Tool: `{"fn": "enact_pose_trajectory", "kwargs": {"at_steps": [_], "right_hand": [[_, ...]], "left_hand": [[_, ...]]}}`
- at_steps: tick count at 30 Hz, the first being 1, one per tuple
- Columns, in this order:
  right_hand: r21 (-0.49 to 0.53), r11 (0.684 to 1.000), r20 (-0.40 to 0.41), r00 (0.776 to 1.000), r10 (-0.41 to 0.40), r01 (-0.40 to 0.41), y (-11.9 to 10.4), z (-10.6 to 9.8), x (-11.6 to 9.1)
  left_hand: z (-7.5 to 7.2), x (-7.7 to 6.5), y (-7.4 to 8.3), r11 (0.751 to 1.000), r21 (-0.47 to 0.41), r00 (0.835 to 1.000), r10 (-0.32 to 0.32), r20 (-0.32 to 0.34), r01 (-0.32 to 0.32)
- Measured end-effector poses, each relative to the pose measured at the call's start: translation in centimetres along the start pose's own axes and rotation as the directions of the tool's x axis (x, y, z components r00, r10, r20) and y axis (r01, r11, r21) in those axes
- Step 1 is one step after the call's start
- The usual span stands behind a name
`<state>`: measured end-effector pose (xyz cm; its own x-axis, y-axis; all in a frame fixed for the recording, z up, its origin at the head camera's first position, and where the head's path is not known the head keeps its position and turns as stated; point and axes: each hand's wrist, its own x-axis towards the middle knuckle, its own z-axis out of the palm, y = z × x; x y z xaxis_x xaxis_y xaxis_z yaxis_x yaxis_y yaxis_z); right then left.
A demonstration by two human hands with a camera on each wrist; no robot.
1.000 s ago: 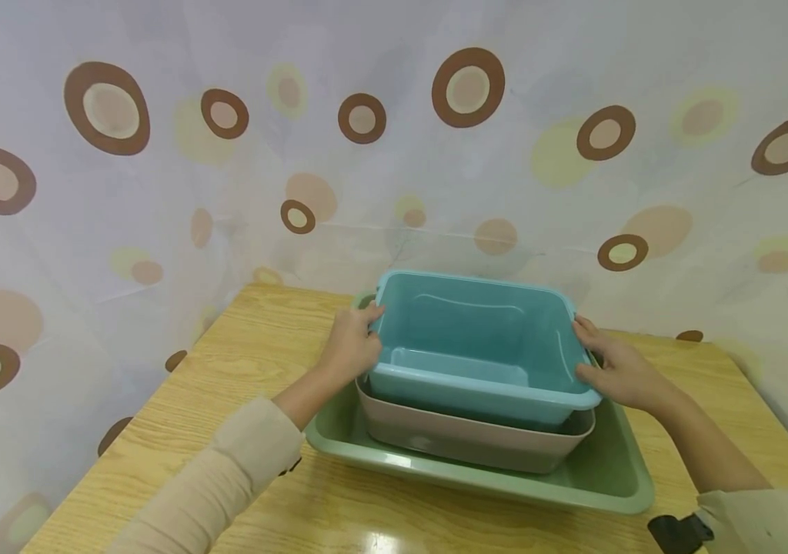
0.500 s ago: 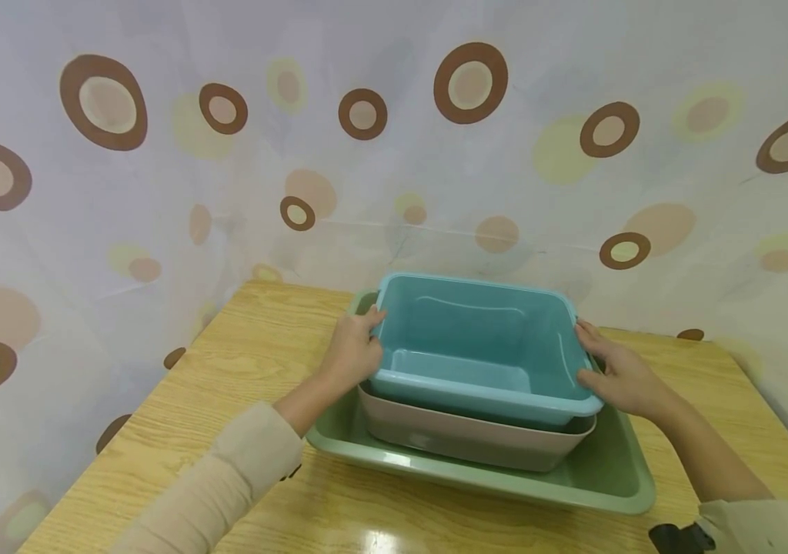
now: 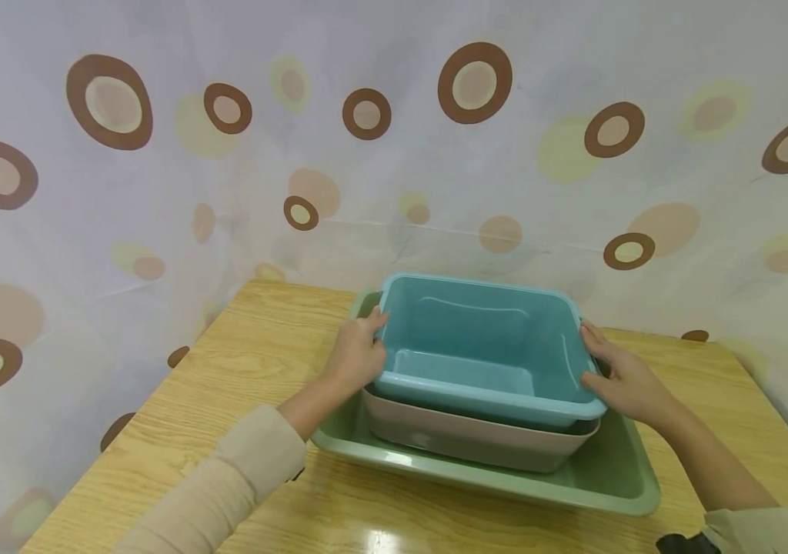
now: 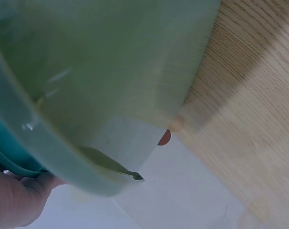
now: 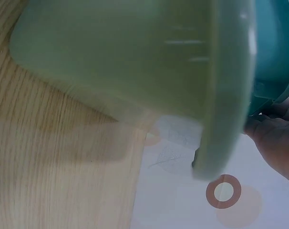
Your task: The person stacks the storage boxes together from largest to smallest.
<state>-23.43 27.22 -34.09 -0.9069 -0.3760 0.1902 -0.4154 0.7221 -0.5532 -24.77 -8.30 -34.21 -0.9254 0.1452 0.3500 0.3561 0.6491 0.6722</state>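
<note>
A blue plastic basin (image 3: 463, 327) sits tilted inside a grey-brown basin (image 3: 463, 432), which stands in a larger green basin (image 3: 616, 492). My left hand (image 3: 354, 350) grips the blue basin's left rim, thumb towards the inside. On the opposite side my right hand (image 3: 629, 381) holds its right rim, the fingers spread along the edge. In the left wrist view the green basin (image 4: 111, 71) fills most of the picture, with the left hand (image 4: 18, 198) at the lower left corner. The right wrist view has the right hand (image 5: 275, 138) at the blue basin's (image 5: 275, 47) edge.
The basins stand on a light wooden table (image 3: 242, 369). Behind and to the left hangs a pale sheet (image 3: 394, 169) printed with brown rings and spots, close to the table's back edge.
The basins and both hands keep almost the same places. The blue basin's front rim sits very slightly lower over the grey-brown one; the head view has shifted a little.
</note>
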Motion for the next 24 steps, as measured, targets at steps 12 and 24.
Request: {"fn": "enact_pose_trajectory", "kwargs": {"at_steps": [12, 24], "right_hand": [[-0.056, 0.998, -0.081, 0.997, 0.009, -0.014, -0.8, 0.4, 0.3], [-0.144, 0.99, -0.398, 0.915, -0.058, 0.0, -1.2, 1.7, -1.4]], "left_hand": [[-0.5, -0.4, -0.3, 0.999, -0.029, 1.0, -0.026, -0.014, 0.025], [-1.9, -1.6, -3.4, 0.942, 0.142, 0.951, 0.31, -0.018, -0.304]]}}
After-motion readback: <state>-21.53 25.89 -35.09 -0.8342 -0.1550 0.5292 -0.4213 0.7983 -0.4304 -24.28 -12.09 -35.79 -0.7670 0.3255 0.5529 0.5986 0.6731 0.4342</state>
